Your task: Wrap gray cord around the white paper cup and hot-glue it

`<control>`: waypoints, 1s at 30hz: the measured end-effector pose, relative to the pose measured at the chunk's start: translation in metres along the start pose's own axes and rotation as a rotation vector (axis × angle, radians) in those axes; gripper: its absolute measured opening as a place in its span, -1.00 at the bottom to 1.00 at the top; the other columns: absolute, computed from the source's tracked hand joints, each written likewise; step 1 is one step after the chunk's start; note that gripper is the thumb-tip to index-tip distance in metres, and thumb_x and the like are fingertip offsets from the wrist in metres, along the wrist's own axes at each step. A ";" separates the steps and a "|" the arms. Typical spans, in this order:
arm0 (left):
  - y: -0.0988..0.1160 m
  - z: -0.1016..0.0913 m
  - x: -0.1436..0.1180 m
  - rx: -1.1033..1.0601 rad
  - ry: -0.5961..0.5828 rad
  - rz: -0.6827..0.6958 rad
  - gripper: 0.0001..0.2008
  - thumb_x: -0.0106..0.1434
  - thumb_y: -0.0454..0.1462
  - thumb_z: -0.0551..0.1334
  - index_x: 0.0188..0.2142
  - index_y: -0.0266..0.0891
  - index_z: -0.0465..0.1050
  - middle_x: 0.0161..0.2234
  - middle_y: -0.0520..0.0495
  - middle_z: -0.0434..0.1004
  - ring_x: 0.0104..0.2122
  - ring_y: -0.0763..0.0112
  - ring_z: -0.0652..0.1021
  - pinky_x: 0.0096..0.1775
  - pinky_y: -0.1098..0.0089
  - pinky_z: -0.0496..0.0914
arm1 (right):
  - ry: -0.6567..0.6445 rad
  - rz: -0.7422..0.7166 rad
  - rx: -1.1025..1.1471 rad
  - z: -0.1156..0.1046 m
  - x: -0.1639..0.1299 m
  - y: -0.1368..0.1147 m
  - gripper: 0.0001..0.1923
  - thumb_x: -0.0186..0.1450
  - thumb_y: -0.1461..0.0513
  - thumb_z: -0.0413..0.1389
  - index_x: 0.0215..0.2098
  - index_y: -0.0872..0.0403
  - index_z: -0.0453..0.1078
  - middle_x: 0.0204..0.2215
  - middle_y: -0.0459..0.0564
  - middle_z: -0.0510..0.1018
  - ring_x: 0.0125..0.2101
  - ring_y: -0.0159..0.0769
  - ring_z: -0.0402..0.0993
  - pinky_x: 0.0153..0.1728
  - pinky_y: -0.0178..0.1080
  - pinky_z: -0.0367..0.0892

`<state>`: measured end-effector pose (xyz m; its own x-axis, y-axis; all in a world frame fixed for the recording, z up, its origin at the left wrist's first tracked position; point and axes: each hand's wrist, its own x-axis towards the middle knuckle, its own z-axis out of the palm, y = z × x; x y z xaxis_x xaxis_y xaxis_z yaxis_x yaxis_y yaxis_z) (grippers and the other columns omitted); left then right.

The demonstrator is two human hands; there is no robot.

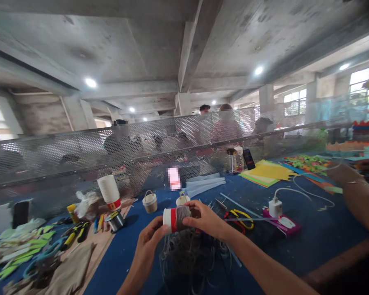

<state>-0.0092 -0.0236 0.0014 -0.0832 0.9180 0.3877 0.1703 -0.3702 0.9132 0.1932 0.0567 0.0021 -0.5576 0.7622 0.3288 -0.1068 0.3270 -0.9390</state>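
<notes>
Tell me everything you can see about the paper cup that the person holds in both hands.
The paper cup is white with a red band and looks like thin paper. It lies on its side in the air above the blue table, its open end toward the left hand. Grey string is wound around the half nearer its base, and a loose tangle of the same string hangs below. The left hand holds the rim end; the right hand covers the wound part.

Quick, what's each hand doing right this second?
Left hand: closed on the white end of the paper cup.
Right hand: closed on the cup's twine-wrapped end, above the loose twine.
</notes>
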 end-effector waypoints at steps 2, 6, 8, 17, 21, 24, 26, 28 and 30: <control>-0.001 0.000 0.000 -0.030 0.012 -0.013 -0.68 0.24 -0.14 0.24 -0.10 -0.26 0.56 -0.23 -0.10 0.62 -0.24 0.22 0.53 -0.16 0.38 0.38 | -0.003 -0.025 -0.023 0.001 0.000 0.003 -0.40 0.10 0.06 0.33 0.03 0.09 0.30 -0.10 0.06 0.54 -0.12 -0.17 0.50 -0.13 -0.19 0.37; -0.001 0.000 0.000 -0.010 0.053 -0.021 -0.71 0.24 -0.15 0.25 -0.14 -0.26 0.58 -0.31 -0.08 0.60 -0.28 0.27 0.50 -0.20 0.40 0.37 | -0.015 -0.059 -0.060 0.001 -0.001 0.004 -0.38 0.13 0.03 0.30 0.08 0.08 0.28 -0.02 0.09 0.49 -0.12 -0.19 0.50 -0.13 -0.21 0.38; 0.000 0.000 0.001 -0.007 0.074 -0.012 -0.72 0.22 -0.15 0.26 -0.16 -0.26 0.59 -0.33 -0.07 0.59 -0.27 0.27 0.50 -0.19 0.41 0.36 | -0.027 -0.053 -0.080 -0.001 -0.002 0.004 -0.36 0.17 -0.01 0.25 0.11 0.09 0.26 0.01 0.13 0.47 -0.12 -0.17 0.49 -0.17 -0.21 0.39; -0.002 -0.001 0.001 0.022 0.116 -0.016 -0.74 0.23 -0.11 0.24 -0.28 -0.26 0.56 -0.40 -0.01 0.54 -0.34 0.32 0.46 -0.25 0.44 0.33 | -0.012 -0.042 -0.177 -0.005 -0.001 0.006 -0.44 0.20 -0.07 0.20 0.01 0.12 0.40 -0.19 0.07 0.57 -0.29 -0.23 0.52 -0.31 -0.27 0.38; 0.001 -0.001 0.000 0.069 0.121 -0.008 -0.75 0.21 -0.11 0.26 -0.29 -0.25 0.56 -0.40 0.01 0.55 -0.35 0.34 0.47 -0.27 0.47 0.33 | 0.086 -0.032 -0.201 -0.002 -0.001 0.009 -0.50 0.18 -0.05 0.21 -0.06 0.12 0.44 -0.24 0.04 0.58 -0.30 -0.23 0.50 -0.37 -0.29 0.36; 0.001 0.000 -0.001 0.070 0.117 -0.038 -0.70 0.19 -0.09 0.27 -0.21 -0.25 0.57 -0.40 0.01 0.58 -0.38 0.32 0.49 -0.33 0.46 0.34 | 0.112 -0.013 -0.163 0.000 0.000 0.010 -0.61 0.17 -0.01 0.23 -0.19 0.12 0.46 -0.35 0.00 0.58 -0.35 -0.25 0.49 -0.43 -0.32 0.34; -0.001 0.000 0.000 0.061 0.131 -0.046 -0.67 0.19 -0.09 0.27 -0.17 -0.26 0.56 -0.39 -0.01 0.59 -0.40 0.32 0.49 -0.36 0.46 0.34 | 0.127 -0.013 -0.140 0.001 0.000 0.008 -0.68 0.17 0.03 0.24 -0.28 0.11 0.46 -0.45 -0.06 0.55 -0.42 -0.29 0.46 -0.45 -0.32 0.33; -0.002 0.000 0.000 0.068 0.161 -0.034 -0.69 0.19 -0.10 0.27 -0.18 -0.27 0.56 -0.39 -0.01 0.59 -0.40 0.33 0.49 -0.35 0.46 0.33 | 0.146 -0.011 -0.126 0.002 0.000 0.004 -0.72 0.17 0.05 0.23 -0.35 0.10 0.44 -0.51 -0.09 0.51 -0.48 -0.32 0.42 -0.49 -0.33 0.31; 0.000 0.001 0.001 0.083 0.190 -0.013 -0.72 0.19 -0.12 0.28 -0.23 -0.28 0.56 -0.39 -0.01 0.58 -0.38 0.33 0.49 -0.33 0.47 0.33 | 0.155 -0.017 -0.120 0.002 -0.002 0.000 -0.74 0.18 0.05 0.21 -0.36 0.09 0.43 -0.53 -0.10 0.50 -0.50 -0.33 0.40 -0.52 -0.34 0.29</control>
<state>-0.0086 -0.0225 0.0013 -0.2685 0.8763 0.3999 0.2476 -0.3384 0.9078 0.1924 0.0543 0.0015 -0.4218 0.8302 0.3646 -0.0106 0.3975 -0.9175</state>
